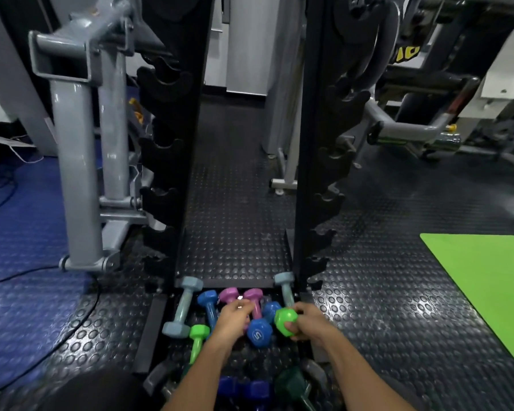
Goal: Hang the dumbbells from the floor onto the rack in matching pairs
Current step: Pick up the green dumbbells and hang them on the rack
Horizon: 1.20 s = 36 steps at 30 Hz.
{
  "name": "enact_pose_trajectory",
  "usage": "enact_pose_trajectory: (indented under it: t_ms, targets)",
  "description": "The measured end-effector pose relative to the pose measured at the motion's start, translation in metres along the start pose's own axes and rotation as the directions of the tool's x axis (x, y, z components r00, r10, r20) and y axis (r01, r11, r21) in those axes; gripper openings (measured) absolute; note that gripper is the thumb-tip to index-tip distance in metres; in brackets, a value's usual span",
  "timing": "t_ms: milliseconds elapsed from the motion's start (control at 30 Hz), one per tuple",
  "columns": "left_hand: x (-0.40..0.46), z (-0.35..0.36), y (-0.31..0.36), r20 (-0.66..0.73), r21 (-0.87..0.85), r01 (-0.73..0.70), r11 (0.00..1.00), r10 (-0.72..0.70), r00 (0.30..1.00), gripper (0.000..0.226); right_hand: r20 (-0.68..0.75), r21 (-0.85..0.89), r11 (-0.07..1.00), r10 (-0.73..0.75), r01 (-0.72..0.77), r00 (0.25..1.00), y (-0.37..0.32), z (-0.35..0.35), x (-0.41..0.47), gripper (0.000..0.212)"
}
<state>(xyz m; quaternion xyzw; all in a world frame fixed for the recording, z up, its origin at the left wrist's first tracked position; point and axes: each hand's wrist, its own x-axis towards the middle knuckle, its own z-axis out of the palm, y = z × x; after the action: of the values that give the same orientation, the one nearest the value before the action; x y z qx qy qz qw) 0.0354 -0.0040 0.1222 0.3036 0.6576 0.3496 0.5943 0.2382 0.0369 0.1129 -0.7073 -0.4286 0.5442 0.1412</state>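
Observation:
Small dumbbells lie bunched on the floor at the foot of the black rack (172, 161), whose two uprights carry empty hooks. My right hand (310, 323) grips a light green dumbbell (285, 321) by its handle. My left hand (233, 320) curls over a pink dumbbell (254, 299), with a second pink dumbbell (229, 294) beside it. Another light green dumbbell (198, 341) lies to the left. Two pale grey-blue dumbbells (183, 307) (285, 287) flank the pile. Blue ones (258, 333) (208, 304) lie in the middle.
Dark blue dumbbells (247, 390), a dark green dumbbell (294, 387) and grey ones (156, 378) lie nearest me. A grey machine frame (77, 161) stands left of the rack. A green mat (487, 286) lies on the right. Cables (42, 271) cross the floor at left.

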Motion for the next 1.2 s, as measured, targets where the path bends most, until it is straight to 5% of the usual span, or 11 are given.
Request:
enact_pose_trajectory:
  t_ms: [233,467,700,967,1200]
  targets:
    - [-0.006,0.001,0.008,0.002,0.040,-0.019,0.999,0.019,1.000,0.011,0.083,0.248,0.968,0.008,-0.028,0.997,-0.011,0.005,-0.011,0.032]
    - [-0.018,0.001,0.012,0.013,0.041,0.013,0.999,-0.013,1.000,0.012,-0.023,0.123,0.992,-0.031,0.034,0.999,-0.003,0.010,-0.013,0.042]
    - [-0.026,0.007,0.044,0.004,0.001,-0.078,0.997,0.078,0.997,0.015,-0.060,0.145,0.955,-0.251,0.258,0.966,-0.018,-0.013,-0.038,0.035]
    - [-0.060,0.019,0.181,0.020,-0.016,-0.383,0.924,0.383,0.923,0.013,-0.223,0.181,0.822,-0.500,0.539,0.837,-0.082,-0.080,-0.139,0.039]
    - [-0.106,0.034,0.306,0.029,-0.056,-0.636,0.770,0.638,0.770,0.026,-0.329,0.092,0.625,-0.716,0.775,0.616,-0.148,-0.142,-0.229,0.045]
